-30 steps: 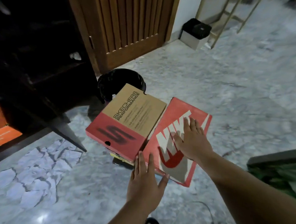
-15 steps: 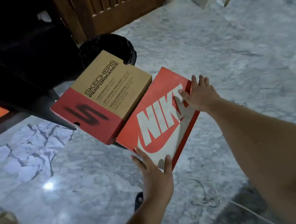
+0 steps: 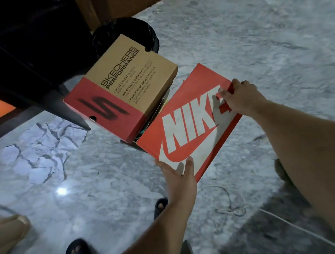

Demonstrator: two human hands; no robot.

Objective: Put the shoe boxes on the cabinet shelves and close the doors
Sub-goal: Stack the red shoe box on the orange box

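A red Nike shoe box (image 3: pixel 189 127) lies on the marble floor, lid up. My right hand (image 3: pixel 240 98) grips its far right corner, thumb on the lid. My left hand (image 3: pixel 177 175) holds its near end, thumb on top and fingers underneath. Beside it on the left stands a brown and red Skechers box (image 3: pixel 124 87), stacked on something dark and partly hidden. The dark open cabinet (image 3: pixel 32 51) fills the upper left, with an orange box (image 3: pixel 2 108) low inside it.
A black bin (image 3: pixel 128 30) stands behind the Skechers box, next to a wooden door (image 3: pixel 102 5). A thin white cable (image 3: pixel 230 205) lies on the floor at the right. My sandalled feet (image 3: pixel 161 205) are near the bottom. A tan shape (image 3: pixel 5 233) sits at the lower left.
My right hand slid from the lid's middle to the far right corner and curled round it. My left hand took the near end. The view dropped closer to the boxes.
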